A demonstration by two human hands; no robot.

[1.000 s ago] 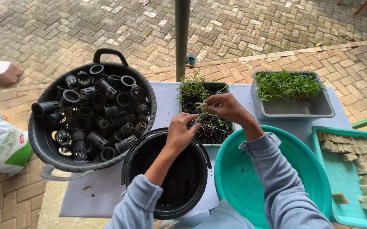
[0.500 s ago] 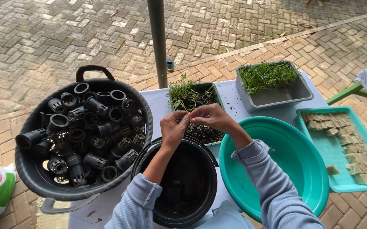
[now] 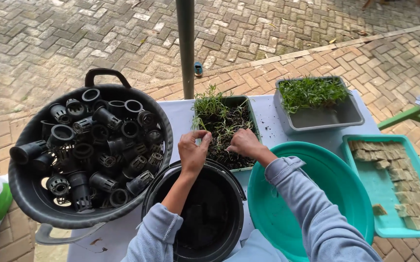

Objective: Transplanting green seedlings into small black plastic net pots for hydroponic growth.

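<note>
Head view: both hands work at the near end of a green seedling tray (image 3: 249, 104) that stands at the middle of the table (image 3: 181, 114), its long axis running from the near edge toward the far edge. The tray holds dark soil with thin green seedlings (image 3: 210, 104) thickest at its far left corner. The left hand (image 3: 193, 153) sits at the tray's near left corner, fingers curled in a pinch that seems to grip a slender sprout, though what it holds is too small to be sure of. The right hand (image 3: 244, 143) rests just beside it, fingers bent down into the soil; whether they grasp anything I cannot tell. The seedlings lie straight ahead of both hands, the left one nearer to the thick clump.

A black bucket (image 3: 195, 213) stands below the wrists at the near edge. A black basket (image 3: 30, 199) of net pots (image 3: 103, 145) fills the left side. A teal basin (image 3: 317, 194) and a teal tray of foam cubes (image 3: 399, 179) lie to the right, with a grey tub (image 3: 346, 114) of sprouts at the far right corner.
</note>
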